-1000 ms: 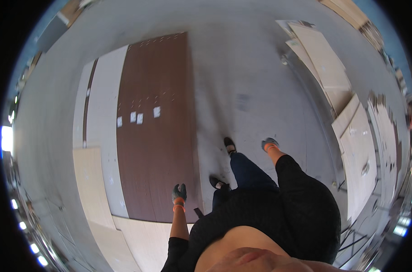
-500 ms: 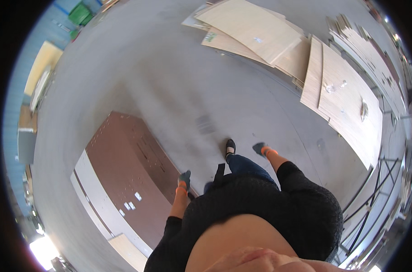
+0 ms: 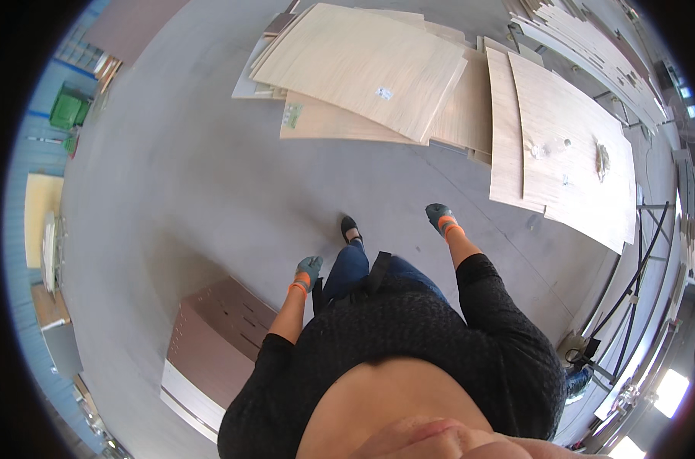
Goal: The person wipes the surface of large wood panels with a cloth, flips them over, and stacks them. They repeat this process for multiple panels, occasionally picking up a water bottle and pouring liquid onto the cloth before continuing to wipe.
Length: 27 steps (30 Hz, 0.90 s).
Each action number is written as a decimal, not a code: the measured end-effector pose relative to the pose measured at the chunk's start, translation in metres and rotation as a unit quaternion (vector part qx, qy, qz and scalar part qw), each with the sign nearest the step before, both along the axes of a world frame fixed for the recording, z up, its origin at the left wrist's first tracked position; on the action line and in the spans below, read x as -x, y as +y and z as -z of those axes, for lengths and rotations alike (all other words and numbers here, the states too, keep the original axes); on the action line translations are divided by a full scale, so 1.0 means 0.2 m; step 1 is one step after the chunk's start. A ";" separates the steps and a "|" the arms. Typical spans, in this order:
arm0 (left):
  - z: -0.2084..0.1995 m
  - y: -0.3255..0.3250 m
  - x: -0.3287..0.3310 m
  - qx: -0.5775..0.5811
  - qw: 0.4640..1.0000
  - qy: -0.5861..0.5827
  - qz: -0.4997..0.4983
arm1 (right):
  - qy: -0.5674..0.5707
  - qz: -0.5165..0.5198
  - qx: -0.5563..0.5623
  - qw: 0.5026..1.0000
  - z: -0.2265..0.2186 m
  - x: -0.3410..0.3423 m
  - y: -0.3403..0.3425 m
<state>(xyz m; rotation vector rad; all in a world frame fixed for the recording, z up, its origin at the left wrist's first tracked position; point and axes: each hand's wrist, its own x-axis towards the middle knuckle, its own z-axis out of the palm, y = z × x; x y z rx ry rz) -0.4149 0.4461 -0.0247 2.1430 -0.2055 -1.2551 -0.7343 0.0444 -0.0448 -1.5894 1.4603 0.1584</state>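
Note:
My left hand [image 3: 309,269], in a grey glove with an orange cuff, hangs beside my hip. Nothing is in it and its fingers look loosely apart. Ahead and to the right, my right hand [image 3: 439,216], gloved alike, swings free of anything, its fingers loose. Nearest to my left hand is a stack of brown panels [image 3: 217,325] with small slots. Beyond my right hand lie pale plywood sheets [image 3: 508,130]. A larger, overlapping pile of plywood [image 3: 363,65] spreads out ahead.
On the right-hand plywood rest a clear plastic bottle [image 3: 554,148] and a small crumpled item [image 3: 602,159]. Long boards [image 3: 585,57] lie on a rack behind. A black metal frame [image 3: 631,291] stands at the right. A green bin [image 3: 70,109] is by the blue wall.
My view has turned left and moved forward. The plywood is nearer, and the brown panels have slipped lower in the picture. Both arms have swung; neither hand has taken hold of anything.

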 end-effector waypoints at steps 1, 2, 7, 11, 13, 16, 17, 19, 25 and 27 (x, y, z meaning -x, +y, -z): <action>0.01 -0.07 -0.13 0.026 0.998 -0.037 0.031 | 0.005 0.054 -0.002 0.999 0.01 -0.07 -0.07; 0.01 -0.16 -0.23 0.017 0.998 -0.031 0.048 | 0.009 0.081 -0.013 0.997 0.01 -0.10 -0.15; -0.07 -0.69 -0.64 -0.048 0.994 -0.043 0.087 | -0.036 0.173 0.031 0.984 -0.01 -0.32 -0.49; 0.01 -1.19 -0.99 0.053 0.999 -0.008 0.008 | -0.081 0.256 0.071 0.961 0.17 -0.49 -0.98; 0.03 -1.27 -1.07 0.073 0.996 0.012 -0.055 | -0.041 0.273 0.090 0.957 0.24 -0.64 -1.14; 0.04 -1.65 -1.09 0.070 0.995 0.035 -0.069 | -0.036 0.297 0.159 0.941 0.38 -0.63 -1.54; 0.02 -1.70 -1.08 0.017 0.998 0.029 -0.051 | -0.044 0.314 0.142 0.938 0.40 -0.70 -1.60; -0.04 -1.84 -0.99 -0.051 0.996 0.057 -0.042 | -0.032 0.338 0.112 0.934 0.39 -0.74 -1.73; 0.12 -2.25 -1.09 -0.030 0.991 0.056 -0.121 | -0.080 0.434 -0.073 0.894 0.34 -0.93 -2.12; 0.15 -2.42 -1.14 -0.080 0.981 0.120 -0.133 | -0.083 0.504 -0.078 0.856 0.31 -0.92 -2.18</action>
